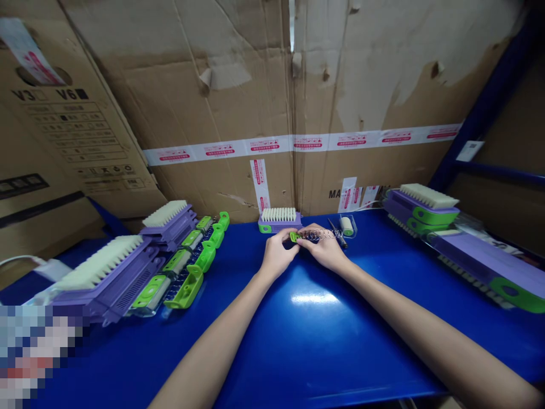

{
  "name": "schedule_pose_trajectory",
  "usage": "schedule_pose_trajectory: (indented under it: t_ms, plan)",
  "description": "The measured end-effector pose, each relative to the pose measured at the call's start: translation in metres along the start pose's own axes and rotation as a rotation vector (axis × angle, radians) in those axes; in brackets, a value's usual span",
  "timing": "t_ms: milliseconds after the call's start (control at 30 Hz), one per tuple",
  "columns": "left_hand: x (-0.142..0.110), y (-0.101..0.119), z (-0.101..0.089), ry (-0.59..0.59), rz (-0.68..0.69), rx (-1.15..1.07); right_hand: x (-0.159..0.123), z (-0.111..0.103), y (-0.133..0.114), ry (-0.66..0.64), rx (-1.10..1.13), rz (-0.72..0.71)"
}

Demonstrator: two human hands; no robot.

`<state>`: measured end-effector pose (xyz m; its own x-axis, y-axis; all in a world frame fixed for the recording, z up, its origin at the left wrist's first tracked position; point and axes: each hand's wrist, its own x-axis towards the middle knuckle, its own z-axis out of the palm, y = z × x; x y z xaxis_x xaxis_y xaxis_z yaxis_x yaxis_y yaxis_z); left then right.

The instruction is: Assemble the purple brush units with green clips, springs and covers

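Note:
My left hand (277, 251) pinches a small green plastic part (293, 236) just above the blue table. My right hand (327, 249) is closed on a metal coil spring (317, 233), which stretches across its fingers to the right. The spring's left end meets the green part, though the fingers hide the joint. Right behind my hands sits a purple and green brush block (279, 220) with white bristles. A white roll with a green end (347, 226) rests in a clear tray, and a thin dark tool (340, 237) lies beside it.
To the left are purple brush bodies (110, 284), green-and-grey blocks (151, 292), several springs (181, 278) and green caps (187, 288). Stacked purple and green brushes (426, 210) stand right. Cardboard (221, 108) walls the back of the blue table (315, 341); a blue post (481, 108) rises right.

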<state>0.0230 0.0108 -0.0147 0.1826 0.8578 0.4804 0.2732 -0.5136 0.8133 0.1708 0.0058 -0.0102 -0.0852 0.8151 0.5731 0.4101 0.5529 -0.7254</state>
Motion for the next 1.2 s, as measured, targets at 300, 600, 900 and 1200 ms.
schedule_pose_trajectory:
  t_ms: [300, 600, 900, 1200]
  plan:
    - [-0.007, 0.002, 0.004, 0.15, 0.177, 0.379, -0.003, 0.013, -0.009, 0.148, 0.093, 0.123]
    - [-0.003, 0.001, 0.004, 0.103, 0.154, 0.354, -0.004, 0.017, -0.005, 0.121, 0.232, 0.217]
    - [0.003, -0.003, -0.001, 0.049, -0.032, 0.203, -0.001, 0.007, 0.01, 0.06, 0.01, 0.173]
    - [-0.005, 0.104, -0.048, 0.502, 0.276, 0.138, 0.001, 0.0, 0.015, 0.062, -0.011, 0.231]
